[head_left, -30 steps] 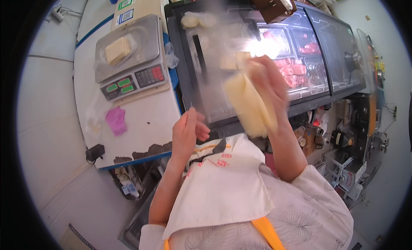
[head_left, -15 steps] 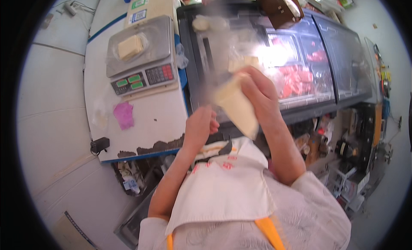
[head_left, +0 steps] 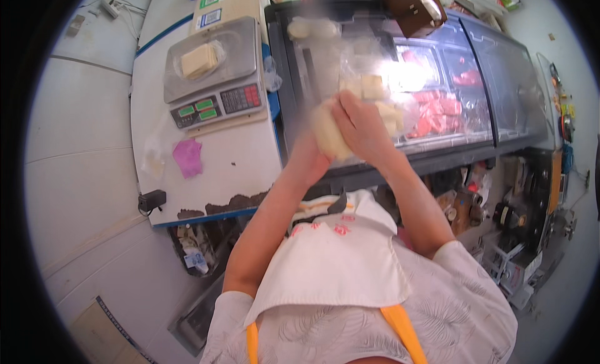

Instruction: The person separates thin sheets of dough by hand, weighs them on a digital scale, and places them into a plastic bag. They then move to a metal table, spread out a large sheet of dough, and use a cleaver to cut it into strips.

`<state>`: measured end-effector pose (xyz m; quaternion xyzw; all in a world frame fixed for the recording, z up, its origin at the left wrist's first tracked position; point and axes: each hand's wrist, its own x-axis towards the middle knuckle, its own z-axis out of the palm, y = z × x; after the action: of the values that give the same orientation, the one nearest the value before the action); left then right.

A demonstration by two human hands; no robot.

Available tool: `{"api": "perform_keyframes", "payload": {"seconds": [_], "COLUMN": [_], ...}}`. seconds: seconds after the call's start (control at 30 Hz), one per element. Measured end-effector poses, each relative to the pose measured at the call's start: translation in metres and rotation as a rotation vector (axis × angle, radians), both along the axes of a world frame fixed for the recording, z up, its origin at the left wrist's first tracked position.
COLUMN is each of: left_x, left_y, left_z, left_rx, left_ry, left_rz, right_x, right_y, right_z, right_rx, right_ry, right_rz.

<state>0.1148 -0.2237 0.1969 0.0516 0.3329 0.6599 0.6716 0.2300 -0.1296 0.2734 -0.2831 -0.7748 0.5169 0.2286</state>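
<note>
A stack of pale yellow dough wrappers (head_left: 329, 131), soft and blurred, is between my two hands over the near edge of a glass-topped display case (head_left: 400, 152). My right hand (head_left: 365, 129) is closed on its right side and top. Against its lower left side lies my left hand (head_left: 311, 157), closed round it with the fingers mostly hidden. Beyond my hands, more pale square stacks (head_left: 372, 87) show in the case. On the left, a similar square stack (head_left: 199, 60) rests on clear plastic on a digital scale (head_left: 240, 64).
The scale stands on a white table (head_left: 234, 189) with a chipped front edge. A pink scrap (head_left: 188, 158) and a small black box (head_left: 151, 201) lie there. Wrapped red meat (head_left: 434, 114) is farther right in the case. A brown box (head_left: 409, 14) sits at the far edge.
My left hand has moved up and right to the stack of dough wrappers. The stack, earlier hanging tilted from my right hand, is now between both hands. The view has shifted slightly.
</note>
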Motion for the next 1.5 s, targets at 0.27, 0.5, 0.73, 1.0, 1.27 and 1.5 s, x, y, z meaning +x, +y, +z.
{"api": "perform_keyframes", "payload": {"seconds": [0.27,0.5,0.73,1.0,1.27,1.5], "left_x": [0.013,0.012,-0.009,-0.04,-0.051,-0.053], "left_y": [-0.006,-0.004,-0.011,-0.027,-0.007,-0.016], "left_z": [0.008,0.03,0.07,0.062,0.067,0.071], "left_rx": [0.167,-0.01,-0.047,0.342,0.514,0.276], "left_ry": [-0.523,-0.097,0.164,0.134,0.275,0.476], "left_rz": [0.028,0.188,0.383,0.118,0.01,-0.057], "right_x": [-0.004,-0.001,0.004,0.037,0.031,0.029], "right_y": [0.014,0.012,0.001,0.013,0.021,0.015], "right_z": [0.004,-0.001,0.045,0.014,0.002,-0.003], "right_rx": [0.171,0.286,0.049,-0.364,-0.301,-0.318], "right_ry": [-0.264,-0.519,-0.25,0.004,-0.027,-0.028], "right_rz": [-0.031,-0.092,-0.223,-0.326,-0.364,-0.306]}}
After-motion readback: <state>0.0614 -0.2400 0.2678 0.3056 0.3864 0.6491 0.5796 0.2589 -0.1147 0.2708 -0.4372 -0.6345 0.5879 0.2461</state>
